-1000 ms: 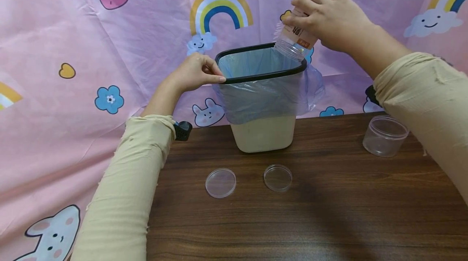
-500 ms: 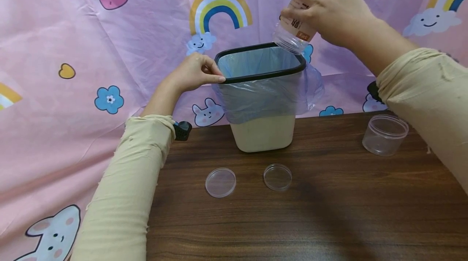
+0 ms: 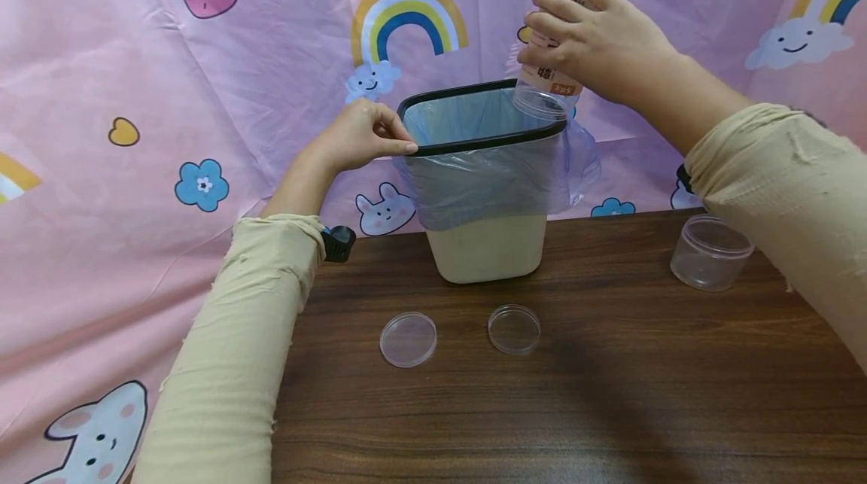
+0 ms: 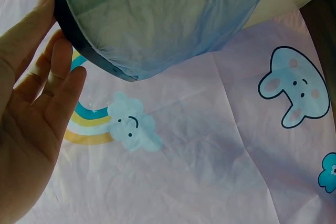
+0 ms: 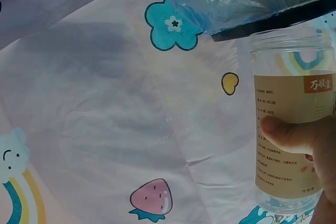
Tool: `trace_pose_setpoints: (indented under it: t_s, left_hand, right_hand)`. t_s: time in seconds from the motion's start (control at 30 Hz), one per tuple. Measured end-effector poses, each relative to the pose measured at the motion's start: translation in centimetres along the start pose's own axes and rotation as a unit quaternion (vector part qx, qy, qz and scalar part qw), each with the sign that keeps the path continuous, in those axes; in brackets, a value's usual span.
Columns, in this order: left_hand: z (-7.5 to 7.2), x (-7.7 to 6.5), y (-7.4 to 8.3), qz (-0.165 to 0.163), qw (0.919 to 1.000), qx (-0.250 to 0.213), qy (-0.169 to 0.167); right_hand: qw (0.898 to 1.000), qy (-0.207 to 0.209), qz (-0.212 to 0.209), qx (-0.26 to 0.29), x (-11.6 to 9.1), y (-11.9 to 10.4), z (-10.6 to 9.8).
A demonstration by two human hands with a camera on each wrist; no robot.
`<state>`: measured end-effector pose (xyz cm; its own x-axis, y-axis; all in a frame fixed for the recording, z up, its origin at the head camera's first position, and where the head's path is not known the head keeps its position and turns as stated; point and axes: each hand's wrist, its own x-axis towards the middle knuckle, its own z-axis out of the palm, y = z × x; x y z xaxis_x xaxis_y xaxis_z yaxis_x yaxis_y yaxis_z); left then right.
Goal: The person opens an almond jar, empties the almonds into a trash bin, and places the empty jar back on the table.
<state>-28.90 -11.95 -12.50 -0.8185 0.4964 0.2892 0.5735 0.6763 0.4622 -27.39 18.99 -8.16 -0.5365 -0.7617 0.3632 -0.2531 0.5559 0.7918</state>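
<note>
A cream trash bin (image 3: 488, 247) with a black rim (image 3: 474, 144) and a translucent blue bag liner (image 3: 484, 183) stands at the table's back. My left hand (image 3: 362, 134) pinches the rim's left corner between thumb and fingers; the left wrist view shows this hand (image 4: 39, 87) beside the rim from behind. My right hand (image 3: 603, 40) grips a clear plastic jar (image 3: 565, 85) with a tan paper label, tipped mouth-down over the bin's right side. In the right wrist view the jar (image 5: 289, 140) looks see-through and its mouth is at the rim.
Two clear round lids (image 3: 409, 339) lie on the dark wooden table (image 3: 609, 394) in front of the bin, the second lid (image 3: 514, 330) to the right. A short clear tub (image 3: 711, 254) stands at the right by my sleeve. A printed cloth (image 3: 284, 32) hangs behind.
The jar in my right hand rises slightly, then comes back down with its mouth lower at the bin's right rim. My left hand stays in place.
</note>
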Motion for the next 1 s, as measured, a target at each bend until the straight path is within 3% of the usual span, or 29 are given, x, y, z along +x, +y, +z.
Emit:
trace_pose_setpoints:
  t_s: [0.27, 0.6, 1.0]
  left_hand:
    - [0.1, -0.1, 0.1, -0.004, 1.0, 0.001, 0.004]
    - [0.1, 0.1, 0.0, 0.004, 1.0, 0.001, 0.006]
    - [0.3, 0.1, 0.0, 0.0, 0.9999, -0.008, 0.006]
  right_hand:
    - [0.999, -0.008, 0.034, -0.008, 0.4, 0.5, -0.9]
    - [0.999, -0.032, 0.034, 0.0, 1.1, 0.6, -1.7]
    - [0.997, -0.031, -0.035, -0.055, 1.0, -0.5, -0.5]
